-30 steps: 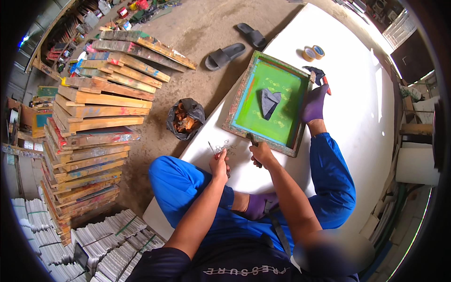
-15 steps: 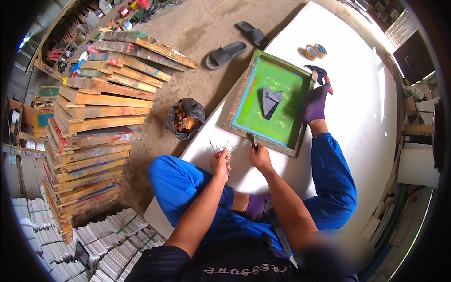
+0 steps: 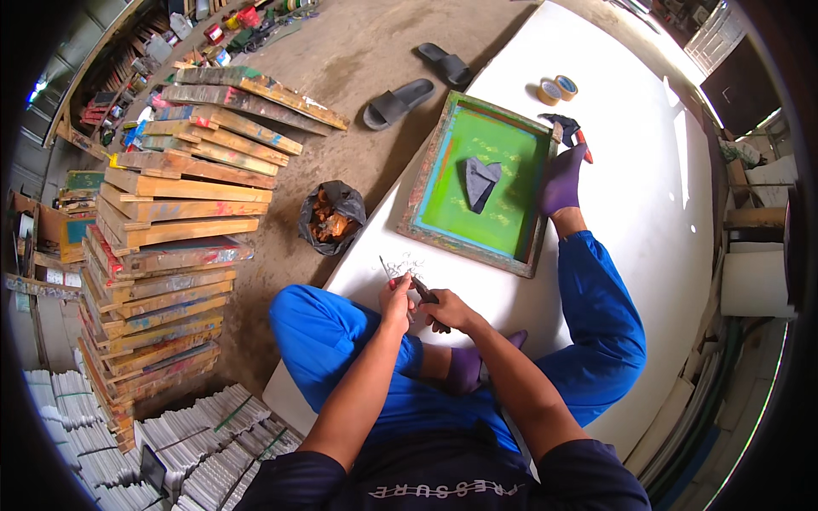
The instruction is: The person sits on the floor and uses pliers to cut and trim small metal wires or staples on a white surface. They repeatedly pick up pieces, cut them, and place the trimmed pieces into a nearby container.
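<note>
A person holds a slim tool in each hand on the near side of a screen-printing frame (image 3: 464, 246).
Just off the frame's near edge, the left hand (image 3: 395, 300) is closed around a thin dark rod (image 3: 385, 267); beside it the right hand (image 3: 445, 312) grips a dark tool (image 3: 421, 288), its exact kind unclear. Inside the frame lies a folded gray cloth (image 3: 481, 181); left of the frame sits a black plastic bag (image 3: 348, 198).
</note>
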### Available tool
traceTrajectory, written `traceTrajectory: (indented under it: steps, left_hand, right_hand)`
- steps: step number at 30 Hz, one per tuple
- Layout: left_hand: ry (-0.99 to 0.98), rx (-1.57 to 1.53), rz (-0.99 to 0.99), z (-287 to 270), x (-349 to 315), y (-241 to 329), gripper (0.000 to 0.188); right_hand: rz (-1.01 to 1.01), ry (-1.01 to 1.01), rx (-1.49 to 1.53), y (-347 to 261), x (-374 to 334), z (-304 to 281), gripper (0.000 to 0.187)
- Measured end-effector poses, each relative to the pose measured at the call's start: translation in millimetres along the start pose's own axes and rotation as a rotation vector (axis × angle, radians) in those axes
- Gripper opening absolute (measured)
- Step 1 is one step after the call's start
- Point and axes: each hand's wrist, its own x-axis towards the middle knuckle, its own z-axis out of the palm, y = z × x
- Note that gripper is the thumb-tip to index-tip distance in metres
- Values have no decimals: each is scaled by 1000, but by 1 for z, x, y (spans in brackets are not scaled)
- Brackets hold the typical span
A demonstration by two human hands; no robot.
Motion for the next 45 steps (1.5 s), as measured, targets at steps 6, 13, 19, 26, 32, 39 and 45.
traceTrajectory:
  steps: [6, 13, 19, 26, 32, 39, 45]
  left_hand:
    - [137, 5, 73, -1, 3, -2, 29]
    - [215, 3, 69, -1, -2, 5, 31]
    - [203, -4, 44, 5, -1, 7, 31]
    - [200, -8, 26, 7, 0, 7, 30]
    - [195, -13, 28, 9, 2, 6, 32]
    - [177, 57, 26, 9, 6, 2, 40]
    - [204, 43, 55, 14, 11, -3, 35]
  right_hand:
    - [34, -132, 106, -3, 2, -7, 39]
    - [107, 92, 385, -22, 5, -37, 46]
    - [86, 125, 386, -35, 13, -59, 38]
    - [161, 88, 370, -43, 11, -69, 38]
    - [183, 79, 349, -41, 16, -74, 40]
    - [246, 140, 187, -57, 17, -78, 35]
    - [146, 357, -24, -52, 21, -56, 23]
